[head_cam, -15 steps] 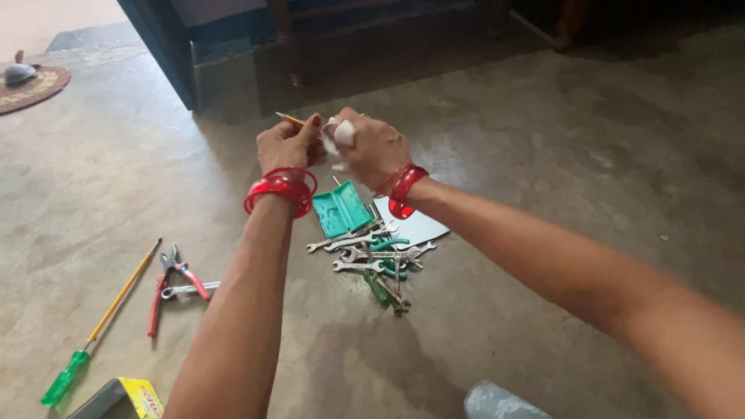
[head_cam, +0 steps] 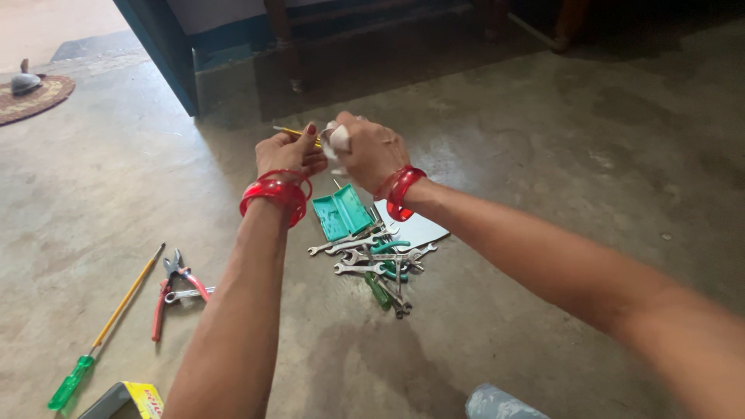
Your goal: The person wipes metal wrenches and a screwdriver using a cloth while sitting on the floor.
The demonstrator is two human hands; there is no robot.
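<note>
The floor (head_cam: 543,124) is matt, smooth grey concrete with a dull sheen. On it, the spanners (head_cam: 372,260) are bright bare metal, beside a glossy teal plastic case (head_cam: 341,213). Left of the spanners, the pliers (head_cam: 174,291) have red plastic grips, and the long screwdriver (head_cam: 101,334) a translucent green plastic handle.

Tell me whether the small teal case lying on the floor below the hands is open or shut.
Open. The teal case lies flat on the concrete floor with its moulded inside facing up, two halves side by side, next to the pile of spanners.

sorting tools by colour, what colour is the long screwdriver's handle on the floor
Translucent green handle on a yellow shaft, clearest in the head view.
</note>
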